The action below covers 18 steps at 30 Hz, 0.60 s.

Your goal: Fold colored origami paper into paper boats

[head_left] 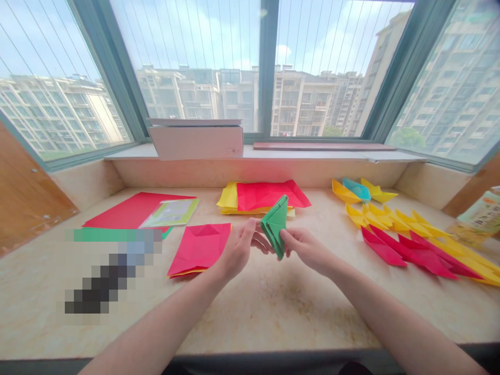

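Observation:
A folded green paper piece (275,225) is held up above the marble ledge (273,307) between both hands. My left hand (238,249) pinches its left edge with thumb and fingers. My right hand (304,249) grips its lower right side, fingers closed on the paper. A partly folded red sheet (200,248) lies flat just left of my left hand. Behind the green piece is a pile of red and yellow sheets (262,197).
Several finished paper boats (406,234) in yellow, red and one blue lie in rows at the right. Red and green sheets (135,211) lie at the left, beside a blurred-out patch. A white box (197,139) stands on the sill. A packet (482,216) sits far right.

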Each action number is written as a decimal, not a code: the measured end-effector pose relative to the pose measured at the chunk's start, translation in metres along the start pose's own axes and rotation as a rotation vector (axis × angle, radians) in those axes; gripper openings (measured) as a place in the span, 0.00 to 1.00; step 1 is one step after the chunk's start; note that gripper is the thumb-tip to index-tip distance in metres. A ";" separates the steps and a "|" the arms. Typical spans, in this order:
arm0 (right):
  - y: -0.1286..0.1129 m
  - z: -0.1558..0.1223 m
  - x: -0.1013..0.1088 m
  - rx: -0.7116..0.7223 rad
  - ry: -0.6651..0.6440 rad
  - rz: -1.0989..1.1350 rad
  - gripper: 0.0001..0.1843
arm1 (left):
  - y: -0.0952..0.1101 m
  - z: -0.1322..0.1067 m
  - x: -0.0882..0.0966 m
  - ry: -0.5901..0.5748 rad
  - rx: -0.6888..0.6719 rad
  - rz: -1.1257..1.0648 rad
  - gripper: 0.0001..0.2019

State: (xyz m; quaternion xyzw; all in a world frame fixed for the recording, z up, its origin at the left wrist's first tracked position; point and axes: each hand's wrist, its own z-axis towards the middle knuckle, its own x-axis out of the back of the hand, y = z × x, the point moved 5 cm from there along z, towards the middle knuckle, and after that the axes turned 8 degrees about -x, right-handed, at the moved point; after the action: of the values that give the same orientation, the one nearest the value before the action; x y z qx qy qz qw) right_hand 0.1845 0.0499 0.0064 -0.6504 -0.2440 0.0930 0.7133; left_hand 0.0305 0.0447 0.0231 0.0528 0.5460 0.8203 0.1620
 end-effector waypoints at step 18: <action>-0.008 -0.003 0.001 0.042 -0.130 0.256 0.19 | -0.014 -0.004 -0.011 -0.200 0.184 -0.214 0.27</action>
State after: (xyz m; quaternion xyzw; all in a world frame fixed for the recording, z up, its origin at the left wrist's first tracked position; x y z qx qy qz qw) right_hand 0.1854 0.0464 0.0138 -0.6540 -0.2025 0.2302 0.6916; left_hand 0.0427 0.0428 0.0097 0.0905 0.6023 0.7357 0.2963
